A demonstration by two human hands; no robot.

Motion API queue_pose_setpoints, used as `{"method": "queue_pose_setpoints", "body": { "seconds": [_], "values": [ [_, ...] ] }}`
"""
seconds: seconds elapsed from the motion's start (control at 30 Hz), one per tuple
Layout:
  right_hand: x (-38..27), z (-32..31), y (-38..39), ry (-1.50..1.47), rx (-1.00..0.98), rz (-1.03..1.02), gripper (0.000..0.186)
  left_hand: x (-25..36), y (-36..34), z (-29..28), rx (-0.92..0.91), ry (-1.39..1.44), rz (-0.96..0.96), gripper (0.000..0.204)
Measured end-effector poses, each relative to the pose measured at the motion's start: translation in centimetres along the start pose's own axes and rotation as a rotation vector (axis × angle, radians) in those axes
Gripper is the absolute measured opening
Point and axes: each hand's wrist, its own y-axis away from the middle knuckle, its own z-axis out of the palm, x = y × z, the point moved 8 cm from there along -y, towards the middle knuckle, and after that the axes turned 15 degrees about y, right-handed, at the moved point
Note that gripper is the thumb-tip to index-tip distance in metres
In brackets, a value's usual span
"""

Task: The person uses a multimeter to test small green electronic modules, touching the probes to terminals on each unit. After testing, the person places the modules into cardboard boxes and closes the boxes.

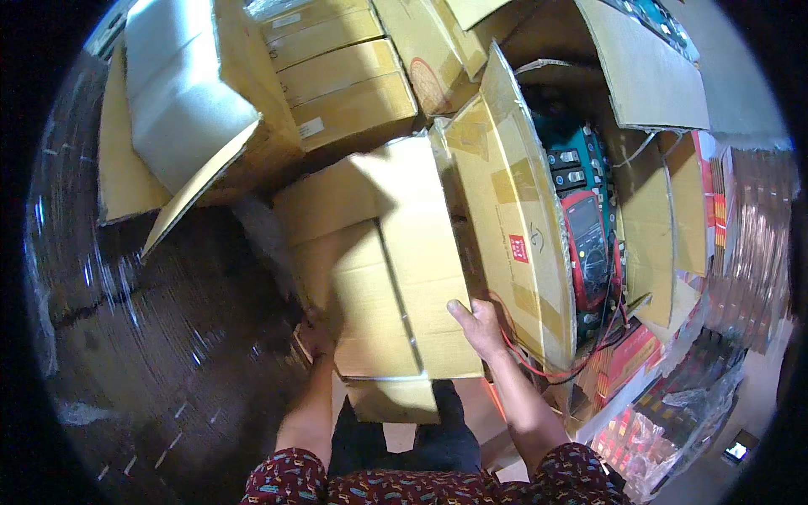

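A brown cardboard box (379,278) is in front of my body, with its flaps folded over and a dark seam between them. A small flap hangs from its near end, above my legs. My left hand (316,337), partly in shadow, grips the box's left side near the close corner. On the opposite side my right hand (478,326) is closed on the edge, its thumb lying on top and its other fingers hidden below.
An open carton (539,252) at right holds a red multimeter (591,244) and green devices; red and black leads hang out. Closed cartons (345,84) stand behind. Another open carton (202,126) is at upper left, above dark plastic-wrapped stacks (143,353). Flattened cardboard (749,236) stands far right.
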Motion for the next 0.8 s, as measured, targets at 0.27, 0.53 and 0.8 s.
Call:
{"method": "queue_pose_setpoints", "body": {
  "seconds": [0.27, 0.53, 0.8],
  "values": [
    [7.2, 6.9, -6.3, 0.235, 0.372, -0.296, 0.056, 4.5, 0.6, -1.3, 0.004, 0.112, -0.173, 0.045],
    [16.0, -1.0, -9.7, 0.131, 0.362, 0.016, 0.043, 14.0, 5.6, 3.2, -0.026, -0.171, 0.17, 0.062],
    [21.2, 0.5, -1.4, 0.339, -0.051, 0.556, 0.08, 10.5, 5.1, 4.1, 0.085, -0.231, 0.079, 0.072]
  ]
}}
